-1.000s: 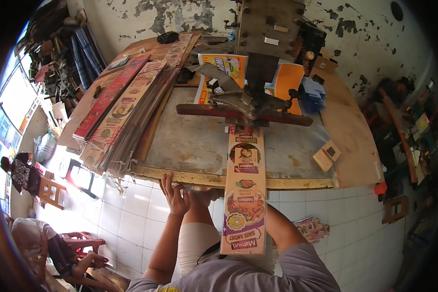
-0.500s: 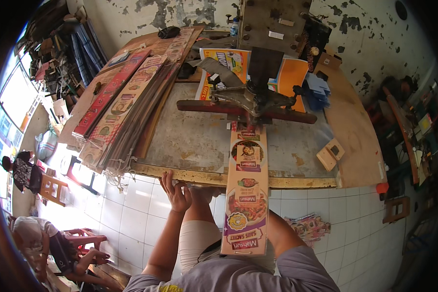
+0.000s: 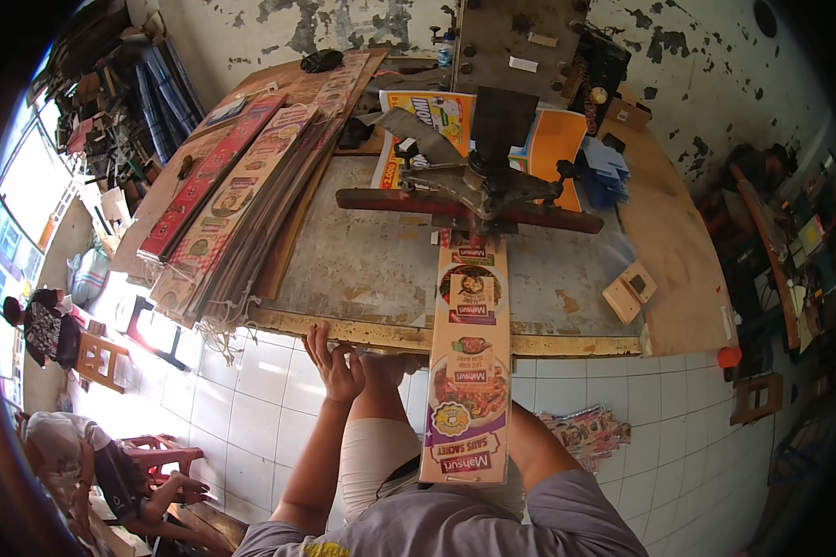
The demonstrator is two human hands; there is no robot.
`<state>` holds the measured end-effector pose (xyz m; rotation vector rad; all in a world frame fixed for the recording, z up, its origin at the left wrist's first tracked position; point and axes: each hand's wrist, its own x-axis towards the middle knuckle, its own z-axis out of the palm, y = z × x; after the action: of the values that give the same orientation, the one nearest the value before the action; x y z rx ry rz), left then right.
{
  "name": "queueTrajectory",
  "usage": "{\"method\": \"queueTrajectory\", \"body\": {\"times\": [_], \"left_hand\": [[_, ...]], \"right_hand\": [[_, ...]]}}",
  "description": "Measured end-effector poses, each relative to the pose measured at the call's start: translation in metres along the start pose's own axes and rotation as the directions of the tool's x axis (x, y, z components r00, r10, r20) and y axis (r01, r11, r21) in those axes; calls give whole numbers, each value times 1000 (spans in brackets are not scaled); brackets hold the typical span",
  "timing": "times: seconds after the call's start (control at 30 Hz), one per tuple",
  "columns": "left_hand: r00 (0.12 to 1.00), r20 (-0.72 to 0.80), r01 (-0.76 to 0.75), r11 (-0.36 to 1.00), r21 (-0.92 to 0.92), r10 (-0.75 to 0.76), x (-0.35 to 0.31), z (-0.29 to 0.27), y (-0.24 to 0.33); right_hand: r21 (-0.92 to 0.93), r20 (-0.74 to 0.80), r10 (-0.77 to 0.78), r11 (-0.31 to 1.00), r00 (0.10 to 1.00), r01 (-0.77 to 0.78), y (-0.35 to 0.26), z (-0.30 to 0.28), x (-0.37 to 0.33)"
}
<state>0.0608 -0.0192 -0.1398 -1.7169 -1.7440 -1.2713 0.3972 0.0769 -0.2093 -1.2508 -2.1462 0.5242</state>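
A long printed cardboard strip [image 3: 474, 353], peach with food pictures, runs from beneath the dark metal press head [image 3: 474, 215] over the table's front edge toward my lap. My left hand [image 3: 336, 364] is at the table's front edge, left of the strip, with fingers spread and nothing in them. On the right, my forearm [image 3: 541, 444] goes in under the strip. The strip hides my right hand, so its grip does not show.
Stacked printed strips [image 3: 251, 176] lie at the table's left. A small wooden block [image 3: 630, 291] and blue pieces [image 3: 606, 172] sit at the right. Orange printed sheets [image 3: 557, 139] lie behind the press. Printed packets [image 3: 587, 434] lie on the tiled floor. Another person [image 3: 93, 464] sits at lower left.
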Motion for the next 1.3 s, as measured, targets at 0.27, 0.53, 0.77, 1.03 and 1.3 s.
{"method": "queueTrajectory", "body": {"times": [0.27,0.53,0.77,1.03,1.3], "left_hand": [[1000,2,7,1000,4,-7,-2,1,-1],[1000,-2,0,1000,10,0,-1,1,-1],[1000,10,5,1000,12,-5,-1,0,-1],[1000,-5,0,1000,11,1,-2,2,-2],[1000,23,-12,1000,11,12,2,-2,3]], "right_hand": [[4,5,-3,1000,1000,3,-2,2,-2],[6,6,-1,1000,1000,1,-5,4,-4],[11,6,1,1000,1000,-1,-7,5,-7],[14,10,-2,1000,1000,2,-8,7,-4],[20,12,-3,1000,1000,3,-8,9,-6]]}}
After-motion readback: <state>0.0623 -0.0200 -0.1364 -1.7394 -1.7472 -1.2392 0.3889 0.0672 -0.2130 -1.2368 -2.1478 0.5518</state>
